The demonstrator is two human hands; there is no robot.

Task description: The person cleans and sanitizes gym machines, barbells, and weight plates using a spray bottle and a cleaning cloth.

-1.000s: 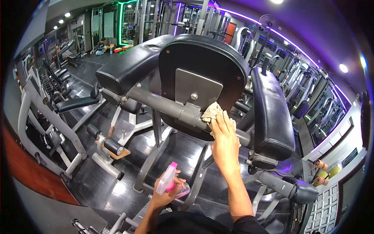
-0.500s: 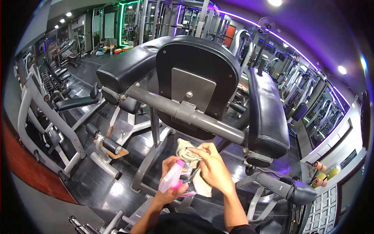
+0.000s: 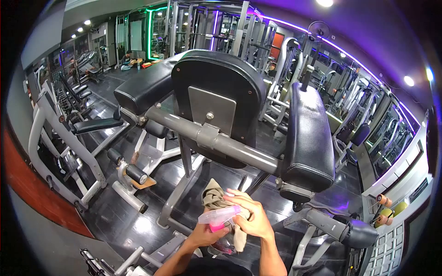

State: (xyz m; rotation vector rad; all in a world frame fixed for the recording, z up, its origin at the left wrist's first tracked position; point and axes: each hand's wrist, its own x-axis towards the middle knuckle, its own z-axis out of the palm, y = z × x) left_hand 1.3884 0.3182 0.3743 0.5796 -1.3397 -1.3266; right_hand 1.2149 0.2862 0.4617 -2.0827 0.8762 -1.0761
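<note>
My left hand (image 3: 206, 235) is closed around the neck of a spray bottle (image 3: 220, 215) with a pale translucent head and pink parts. The clear lower body of the bottle is partly hidden by my hands. A crumpled beige-olive cloth (image 3: 213, 196) is in my right hand (image 3: 254, 220), bunched above the spray head, with one end hanging down below the palm. The pink tip of the sprayer is close to my right fingers. Just beyond both hands stands a gym machine with a black padded backrest (image 3: 216, 69) and a grey crossbar (image 3: 184, 125).
Black arm pads flank the backrest, one at left (image 3: 147, 87) and one at right (image 3: 309, 142). A roller-pad machine (image 3: 129, 177) stands on the left floor, and a padded grey frame (image 3: 331, 225) is low on the right. A person (image 3: 126, 60) sits far back.
The spray bottle's head has turned, so its pink tip now points right toward the cloth. Both hands are slightly lower in view, and the cloth has shifted down with them.
</note>
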